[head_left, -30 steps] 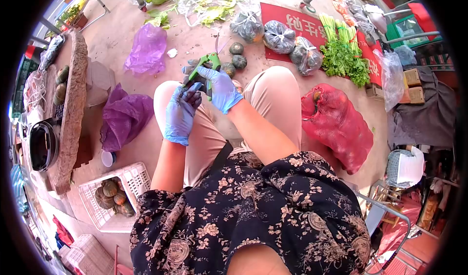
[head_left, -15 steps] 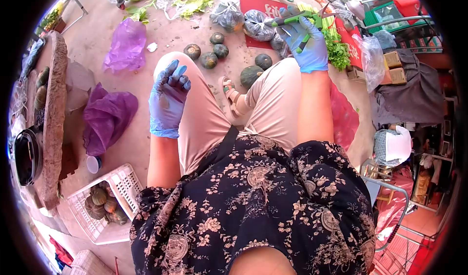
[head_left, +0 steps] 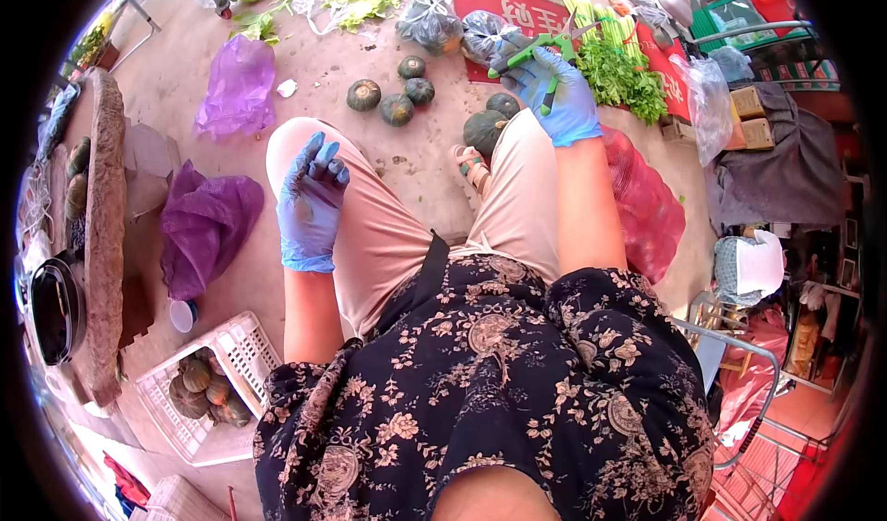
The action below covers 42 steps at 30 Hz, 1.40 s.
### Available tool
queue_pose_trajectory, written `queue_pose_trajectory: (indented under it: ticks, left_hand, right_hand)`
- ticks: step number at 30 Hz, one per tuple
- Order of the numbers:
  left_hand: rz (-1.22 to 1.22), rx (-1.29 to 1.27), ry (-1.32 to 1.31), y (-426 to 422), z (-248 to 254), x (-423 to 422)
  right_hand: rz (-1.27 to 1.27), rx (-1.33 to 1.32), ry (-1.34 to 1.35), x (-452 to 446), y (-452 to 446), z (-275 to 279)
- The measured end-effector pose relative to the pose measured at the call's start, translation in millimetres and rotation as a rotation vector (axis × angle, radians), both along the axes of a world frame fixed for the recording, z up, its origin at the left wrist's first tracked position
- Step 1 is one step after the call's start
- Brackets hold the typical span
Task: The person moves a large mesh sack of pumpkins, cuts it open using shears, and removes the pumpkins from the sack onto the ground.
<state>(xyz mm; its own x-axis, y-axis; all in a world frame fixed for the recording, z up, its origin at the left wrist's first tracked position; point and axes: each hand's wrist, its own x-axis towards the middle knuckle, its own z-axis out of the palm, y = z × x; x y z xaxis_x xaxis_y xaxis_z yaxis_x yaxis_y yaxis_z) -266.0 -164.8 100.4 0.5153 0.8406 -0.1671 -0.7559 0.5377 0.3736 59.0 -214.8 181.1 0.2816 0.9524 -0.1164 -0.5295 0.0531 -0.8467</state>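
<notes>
My right hand (head_left: 559,96), in a blue glove, is closed on green-handled pruning shears (head_left: 545,50), whose blades are spread toward the upper right. My left hand (head_left: 312,202), also gloved, is raised over my left knee with its fingers curled and apart, and nothing shows in it. Several dark green pumpkins (head_left: 397,110) lie on the ground beyond my knees. A larger pumpkin (head_left: 482,133) rests beside my right knee, with a smaller one (head_left: 503,105) behind it.
A white crate (head_left: 245,355) holding pumpkins stands at lower left, near a purple mesh sack (head_left: 208,230). On the right lie a red net sack (head_left: 642,207) and green celery (head_left: 619,78). A stone slab (head_left: 103,235) is at far left.
My hands have parted; the shears moved right and up with my right hand, then slightly left. My left hand let go of something dark. A pumpkin has come to rest on the ground.
</notes>
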Motion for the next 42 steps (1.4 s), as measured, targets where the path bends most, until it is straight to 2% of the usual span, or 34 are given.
queue_pose_trajectory:
  ticks: [11, 15, 17, 19, 23, 25, 26, 34, 38, 41, 42]
  left_hand:
    - [-0.010, 0.002, 0.139, -19.2, 22.9, 19.8]
    - [-0.064, 0.029, 0.151, -23.6, 25.9, 55.5]
    - [-0.153, -0.004, 0.115, -20.5, 20.8, 78.4]
    - [-0.269, -0.071, 0.028, -20.0, 1.0, 94.3]
    - [-0.291, -0.107, 0.144, -36.7, 2.4, 106.4]
    - [-0.310, -0.102, 0.179, -39.2, -0.7, 105.2]
    - [-0.298, -0.092, 0.213, -40.0, -3.2, 102.6]
    - [-0.226, -0.144, 0.291, -50.7, -5.2, 88.6]
    - [-0.243, -0.175, 0.251, -54.6, -16.2, 88.3]
    - [-0.263, -0.183, 0.238, -56.2, -20.7, 89.6]
    - [-0.279, -0.168, 0.218, -54.5, -23.0, 88.5]
  right_hand:
    - [-0.061, 0.041, 0.192, 35.5, -18.0, -41.7]
    - [0.069, -0.133, 0.226, 14.6, -9.0, -78.9]
    - [0.172, -0.155, 0.369, -5.5, -11.8, -89.8]
    - [0.285, -0.269, 0.370, -38.4, -15.6, -110.0]
    - [0.440, -0.369, 0.276, -54.1, -18.1, -155.1]
    - [0.424, -0.419, 0.194, -61.2, -28.8, -140.8]
    - [0.404, -0.444, 0.193, -63.9, -25.7, -157.2]
    - [0.410, -0.416, 0.238, -62.2, -33.4, -165.3]
    - [0.439, -0.462, 0.184, -50.1, -42.4, -169.9]
    - [0.368, -0.408, 0.263, -41.9, -44.9, -181.6]
    - [0.335, -0.403, 0.246, -39.6, -49.8, -169.6]
